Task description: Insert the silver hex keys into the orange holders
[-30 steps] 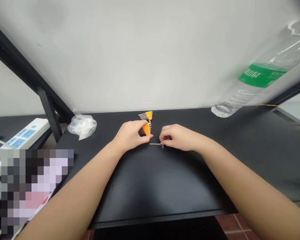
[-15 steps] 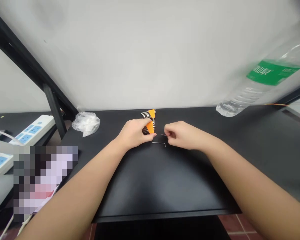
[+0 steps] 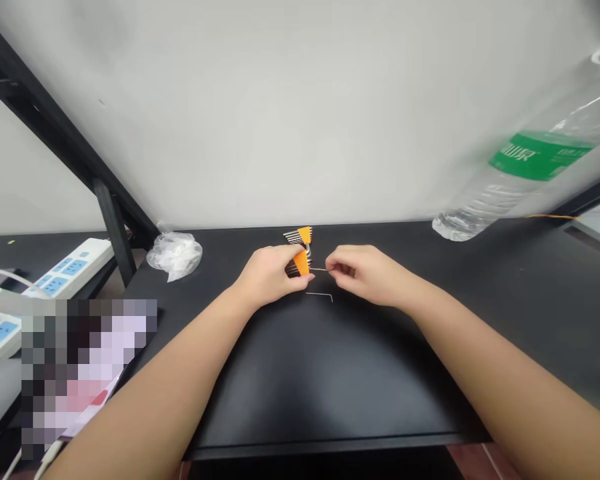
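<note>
My left hand (image 3: 267,275) is closed around an orange holder of hex keys (image 3: 301,261), held just above the black table (image 3: 310,373). My right hand (image 3: 363,272) pinches a thin hex key (image 3: 319,269) whose tip points at the holder. A second small hex key (image 3: 320,295) lies flat on the table just below both hands. Another orange holder with several keys (image 3: 298,235) lies behind, near the wall.
A crumpled clear plastic bag (image 3: 175,253) sits at the table's back left. A clear water bottle with a green label (image 3: 520,173) stands at the back right. White power strips (image 3: 55,283) lie on the left shelf, beside a black frame strut (image 3: 113,230).
My right hand let go of the hex key on the table, lifted a thinner key and brought it left to the orange holder. The left hand stayed on the holder.
</note>
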A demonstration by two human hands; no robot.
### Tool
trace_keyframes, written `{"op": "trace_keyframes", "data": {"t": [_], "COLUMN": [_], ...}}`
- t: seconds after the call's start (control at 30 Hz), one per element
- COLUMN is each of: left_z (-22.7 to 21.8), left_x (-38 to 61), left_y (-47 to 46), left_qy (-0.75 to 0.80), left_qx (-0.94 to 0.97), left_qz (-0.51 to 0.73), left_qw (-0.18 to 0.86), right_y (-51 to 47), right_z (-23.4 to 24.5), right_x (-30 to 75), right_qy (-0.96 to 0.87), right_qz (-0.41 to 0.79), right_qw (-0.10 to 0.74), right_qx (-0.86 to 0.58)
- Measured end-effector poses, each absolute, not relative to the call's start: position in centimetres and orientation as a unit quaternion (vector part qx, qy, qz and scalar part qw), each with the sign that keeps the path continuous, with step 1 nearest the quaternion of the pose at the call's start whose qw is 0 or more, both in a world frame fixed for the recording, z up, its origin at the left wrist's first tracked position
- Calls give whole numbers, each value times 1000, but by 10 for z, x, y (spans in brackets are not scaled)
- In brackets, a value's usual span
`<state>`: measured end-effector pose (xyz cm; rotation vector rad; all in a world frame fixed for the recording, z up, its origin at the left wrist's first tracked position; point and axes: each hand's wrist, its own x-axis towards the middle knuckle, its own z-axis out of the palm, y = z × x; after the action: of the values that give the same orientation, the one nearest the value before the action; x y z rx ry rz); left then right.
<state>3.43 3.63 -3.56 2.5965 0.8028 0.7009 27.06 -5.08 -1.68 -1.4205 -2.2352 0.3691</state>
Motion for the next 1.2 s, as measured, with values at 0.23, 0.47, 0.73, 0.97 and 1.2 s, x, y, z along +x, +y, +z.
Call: {"op": "trace_keyframes", "data": {"t": [0.23,0.47,0.73,0.97,1.2], "left_z": [-33,-32,-33,-32,-33], "left_x": [35,36,35,35,34], "left_y": [35,35,34,36,35], "left_qy": [287,284,264,269,281], "left_qx": [918,926,936,930,917], "left_qz": [226,211,201,215,231], "left_qw": [156,135,117,127,164], "right_y": [-54,-60,-52,-49,-50], "right_z": [-13,-8,-17,-22,-25], "right_x": [270,266,262,254,245], "right_qy": [-831,-835,-834,-774,-749], "right_qz": [107,86,115,163,202], "right_qw": [212,182,245,324,334], "right_qx": [-503,-511,-481,-519,-536]}}
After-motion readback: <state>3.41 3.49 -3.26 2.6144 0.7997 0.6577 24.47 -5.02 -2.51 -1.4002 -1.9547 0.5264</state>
